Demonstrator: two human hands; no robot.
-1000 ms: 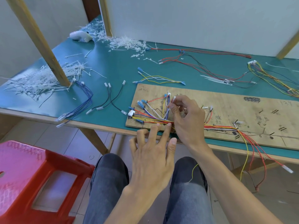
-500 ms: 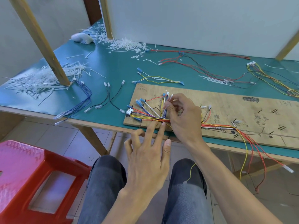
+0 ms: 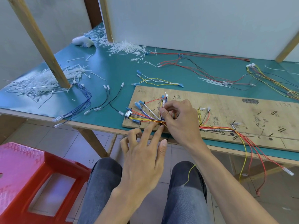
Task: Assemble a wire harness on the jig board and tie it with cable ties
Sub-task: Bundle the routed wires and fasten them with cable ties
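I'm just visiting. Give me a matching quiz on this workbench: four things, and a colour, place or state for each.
1 plastic stool
2 jig board
3 pile of cable ties
4 right hand

A pinching harness wires
B red, lower left
C white, heaped at a wooden post
D bare wood, lying on the green table

Pairs: 1-B, 2-D, 3-C, 4-A

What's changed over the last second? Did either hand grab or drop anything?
The right hand slid a little left along the jig board, still pinching the harness wires. The left hand followed slightly, its ring and little fingers curling, index and middle fingertips by those wires. Nothing newly taken or released. Board and cable ties stayed put.
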